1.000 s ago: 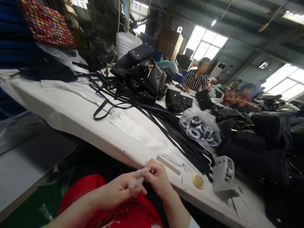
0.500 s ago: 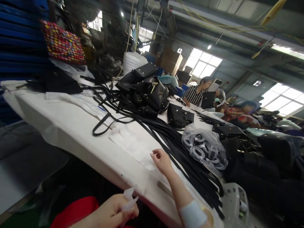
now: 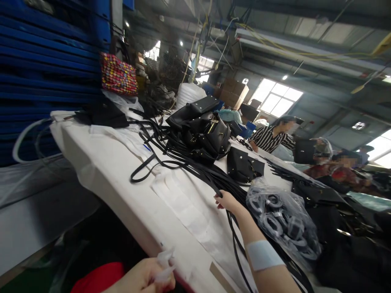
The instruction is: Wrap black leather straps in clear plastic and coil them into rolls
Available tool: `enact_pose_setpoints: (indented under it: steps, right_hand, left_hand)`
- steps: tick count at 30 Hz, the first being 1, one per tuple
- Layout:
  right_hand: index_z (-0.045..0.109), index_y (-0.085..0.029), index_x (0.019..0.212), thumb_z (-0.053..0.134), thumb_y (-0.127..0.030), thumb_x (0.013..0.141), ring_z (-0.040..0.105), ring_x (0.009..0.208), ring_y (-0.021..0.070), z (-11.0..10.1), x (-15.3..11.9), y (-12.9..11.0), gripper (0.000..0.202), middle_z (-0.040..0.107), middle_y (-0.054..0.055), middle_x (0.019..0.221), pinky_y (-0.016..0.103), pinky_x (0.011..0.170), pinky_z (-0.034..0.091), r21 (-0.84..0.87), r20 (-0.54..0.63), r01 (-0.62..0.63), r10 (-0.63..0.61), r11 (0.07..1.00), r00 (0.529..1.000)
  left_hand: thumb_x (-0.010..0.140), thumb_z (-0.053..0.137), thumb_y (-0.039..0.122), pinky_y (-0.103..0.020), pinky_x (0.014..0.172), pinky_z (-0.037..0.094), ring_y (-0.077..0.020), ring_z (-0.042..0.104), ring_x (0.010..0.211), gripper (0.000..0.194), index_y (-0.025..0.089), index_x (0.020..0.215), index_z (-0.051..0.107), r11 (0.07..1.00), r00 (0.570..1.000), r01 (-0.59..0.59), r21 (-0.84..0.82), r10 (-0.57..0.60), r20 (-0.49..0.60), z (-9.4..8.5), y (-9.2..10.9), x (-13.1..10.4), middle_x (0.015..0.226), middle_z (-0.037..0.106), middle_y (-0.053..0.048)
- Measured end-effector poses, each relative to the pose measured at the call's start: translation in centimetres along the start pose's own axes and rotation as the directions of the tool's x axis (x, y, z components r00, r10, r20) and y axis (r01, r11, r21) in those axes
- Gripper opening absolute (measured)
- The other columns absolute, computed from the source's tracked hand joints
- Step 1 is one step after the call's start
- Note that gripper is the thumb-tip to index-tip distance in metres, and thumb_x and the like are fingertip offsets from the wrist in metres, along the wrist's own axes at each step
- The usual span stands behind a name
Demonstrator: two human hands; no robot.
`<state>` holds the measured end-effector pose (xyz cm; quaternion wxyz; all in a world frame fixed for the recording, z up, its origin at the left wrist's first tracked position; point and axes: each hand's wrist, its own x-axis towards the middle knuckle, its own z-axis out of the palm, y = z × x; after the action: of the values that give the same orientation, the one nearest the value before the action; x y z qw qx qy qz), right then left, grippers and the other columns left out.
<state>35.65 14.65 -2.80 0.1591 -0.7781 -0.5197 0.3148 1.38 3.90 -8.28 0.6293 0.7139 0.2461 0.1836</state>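
Observation:
My right hand grips a black strap from the long bundle of straps lying along the white table. Low in the view, at the table's near edge, my left hand is closed on a crumpled piece of translucent white film. White strips lie on the table to the left of my right hand. A clear plastic bag of ring-shaped rolls sits to the right of my right forearm.
Black handbags are piled beyond the straps, with one black bag nearer. A colourful bag stands at the back left. A person in a striped top sits across the table; dark bags fill the right.
My right hand has moved onto the straps and taken hold of one, lifting part of it. My left hand still holds the film. The view has turned a little to the left.

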Motion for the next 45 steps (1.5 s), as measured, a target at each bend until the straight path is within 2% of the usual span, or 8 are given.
enact_pose_setpoints:
  steps: [6,11,18,23,28,34,39,45]
  right_hand:
    - [0.048,-0.018,0.073,0.072,-0.049,0.076,0.040,0.042,0.0047,-5.4,-6.0,-3.1,0.039,0.048,-0.007,0.055,0.020,0.046,0.037,0.433,0.231,0.040,-0.154,0.901,0.961]
    - [0.058,-0.015,0.085,0.069,-0.044,0.084,0.023,0.042,0.0026,-5.7,-12.6,-7.5,0.030,0.034,-0.011,0.053,0.017,0.047,0.035,0.865,0.255,-0.026,-0.394,0.502,0.883]
    - [0.066,-0.024,0.089,0.060,-0.041,0.092,0.012,0.038,0.0061,-7.9,-24.4,-11.6,0.018,0.019,-0.010,0.048,0.019,0.038,0.025,0.878,-0.279,0.462,-0.654,0.123,0.704]
    - [0.064,-0.039,0.108,0.071,-0.033,0.084,0.020,0.039,0.0075,-7.3,-27.0,-12.7,0.026,0.034,-0.008,0.054,0.023,0.042,0.035,0.746,-0.543,0.665,-0.609,-0.033,0.578]
    - [0.060,-0.041,0.118,0.073,-0.026,0.080,0.037,0.052,0.0081,-3.6,-25.3,-13.3,0.043,0.052,-0.005,0.075,0.026,0.060,0.048,0.825,-0.468,0.565,-0.579,-0.015,0.668]
    - [0.063,-0.027,0.116,0.047,-0.039,0.095,0.054,0.065,0.0080,-6.8,-16.1,-8.5,0.028,0.064,-0.001,0.088,0.024,0.075,0.052,0.879,-0.424,0.475,-0.382,0.046,0.821]
    - [0.063,-0.015,0.096,0.027,-0.044,0.100,0.063,0.069,0.0180,-6.0,-9.7,0.5,0.045,0.069,0.011,0.081,0.032,0.068,0.053,0.887,-0.147,0.083,0.107,0.455,0.983]
    - [0.058,-0.018,0.077,0.041,-0.041,0.095,0.060,0.064,0.0185,-1.6,-11.8,6.5,0.034,0.059,0.006,0.061,0.032,0.065,0.052,0.884,-0.009,-0.081,0.190,0.460,0.982]
  left_hand:
    - [0.095,0.036,0.058,-0.029,0.082,0.050,-0.0176,0.061,0.067,0.056,0.017,0.080,0.071,0.987,0.992,-0.122,0.107,0.117,0.049,-1.0,2.5,1.7,0.064,0.063,-0.002]
    - [0.096,0.045,0.048,-0.045,0.120,0.000,-0.0247,0.051,0.126,0.037,0.022,0.095,0.071,0.961,0.970,-0.240,0.135,0.244,-0.016,-1.9,7.3,2.2,0.104,0.072,-0.003]
    - [0.099,0.043,0.036,-0.043,0.119,-0.008,-0.0226,0.046,0.131,0.030,0.025,0.096,0.071,0.885,0.908,-0.420,0.202,0.413,0.075,-1.1,14.3,-1.5,0.103,0.073,0.000]
    - [0.100,0.039,0.036,-0.050,0.113,-0.022,-0.0267,0.038,0.137,0.035,0.029,0.101,0.074,0.844,0.880,-0.475,0.249,0.456,0.132,0.7,17.8,-4.1,0.105,0.074,0.000]
    - [0.098,0.032,0.053,-0.045,0.117,0.017,-0.0262,0.062,0.109,0.053,0.023,0.097,0.077,0.909,0.867,-0.416,0.007,0.395,0.303,2.3,17.2,-3.1,0.103,0.075,-0.007]
    - [0.085,0.046,0.070,-0.029,0.069,0.051,-0.0209,0.064,0.072,0.065,0.013,0.086,0.077,0.967,0.844,-0.117,-0.227,0.217,0.491,3.2,11.8,-2.7,0.082,0.072,-0.012]
    - [0.090,0.045,0.063,-0.025,0.069,0.048,-0.0168,0.061,0.068,0.060,0.012,0.082,0.076,0.977,0.940,-0.167,-0.131,0.198,0.278,2.5,7.9,-2.5,0.074,0.071,-0.008]
    - [0.088,0.052,0.061,-0.027,0.073,0.046,-0.0173,0.061,0.072,0.055,0.012,0.077,0.073,0.977,0.989,-0.146,-0.153,0.144,-0.024,1.1,4.8,-1.6,0.073,0.070,-0.007]
